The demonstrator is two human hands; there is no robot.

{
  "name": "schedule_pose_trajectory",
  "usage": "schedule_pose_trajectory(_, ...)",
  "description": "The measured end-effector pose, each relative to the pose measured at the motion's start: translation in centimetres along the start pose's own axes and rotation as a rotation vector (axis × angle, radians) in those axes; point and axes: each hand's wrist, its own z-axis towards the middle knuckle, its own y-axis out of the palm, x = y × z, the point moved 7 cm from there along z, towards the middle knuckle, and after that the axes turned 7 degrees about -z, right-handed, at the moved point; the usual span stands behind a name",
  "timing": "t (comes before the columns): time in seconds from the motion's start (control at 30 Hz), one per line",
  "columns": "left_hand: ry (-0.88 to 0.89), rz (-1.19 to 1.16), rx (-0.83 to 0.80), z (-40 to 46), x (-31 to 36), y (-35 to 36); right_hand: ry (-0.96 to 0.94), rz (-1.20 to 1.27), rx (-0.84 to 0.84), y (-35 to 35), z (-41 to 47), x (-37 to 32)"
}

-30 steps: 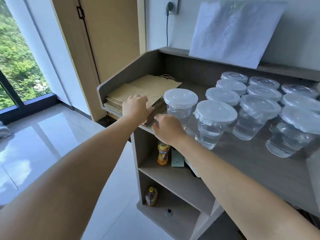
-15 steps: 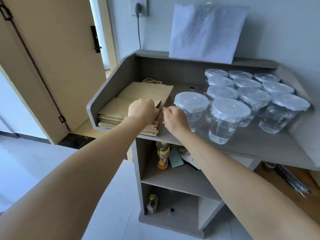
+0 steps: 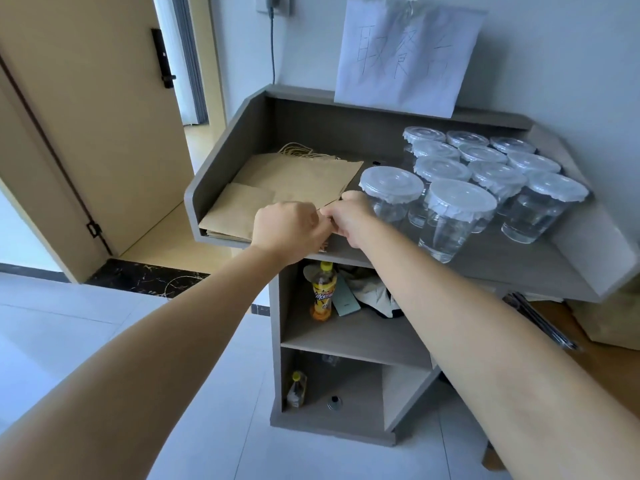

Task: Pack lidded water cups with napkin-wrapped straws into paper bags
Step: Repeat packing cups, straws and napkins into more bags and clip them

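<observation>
While the flat paper bags point(image 3: 277, 199) lie stacked at the left of the desk point(image 3: 519, 268), the near right corner of the top bag is pinched by the left hand point(image 3: 289, 230) and the right hand point(image 3: 349, 216), each grip curled tightly on it. Lidded cups point(image 3: 460, 202) of water are grouped at the right, just beside the bags.

bare counter strip point(image 3: 491, 268) before the lidded cups point(image 3: 460, 216), raised side wall point(image 3: 221, 174) hemming the paper bags point(image 3: 298, 178)

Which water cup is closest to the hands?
The clear lidded plastic cup at the group's front left, right beside the right hand; every other cup stands farther right or behind.
</observation>
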Motion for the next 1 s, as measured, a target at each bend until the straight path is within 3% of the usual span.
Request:
schedule_pose_trajectory(0.07, -0.097, -0.201, 0.079, -0.3, -1.4, -1.0, -0.055, 0.018, -0.011, -0.4, -0.7, 0.4)
schedule_pose_trajectory(0.23, -0.442, -0.446, 0.213, -0.9, -7.0, -2.1, -0.187, 0.092, -0.172, -2.6, -4.5, 2.3)
schedule_pose_trajectory(0.4, -0.628, -0.511, 0.154, -2.2, -9.8, -0.3, -0.248, -0.022, -0.274, -3.8, -6.7, 3.6)
schedule_pose_trajectory(0.57, -0.73, -0.637, 0.063, -2.4, -10.7, 1.4, -0.267, -0.104, -0.167, -4.6, -6.9, 4.2)
schedule_pose_trajectory(0.67, -0.72, -0.686, 0.114, -1.9, -11.2, 0.5, -0.245, -0.081, -0.105, -4.2, -6.6, 4.5)
schedule_pose_trajectory(0.77, -0.77, -0.512, 0.255, -2.9, -13.0, -1.6, -0.222, -0.073, -0.078, -3.5, -6.1, 4.5)
schedule_pose_trajectory(0.87, -0.952, -0.284, 0.222, -5.9, -15.7, -1.8, -0.211, -0.086, -0.051, -3.5, -5.5, 4.0)
schedule_pose_trajectory(0.93, -1.08, -0.44, 0.145, -7.6, -17.6, -0.5, -0.222, -0.096, -0.035, -3.5, -5.1, 3.7)
schedule_pose_trajectory(1.0, -1.083, -0.701, 0.097, -7.9, -18.5, 0.6, -0.252, -0.122, -0.019, -3.4, -4.9, 3.1)
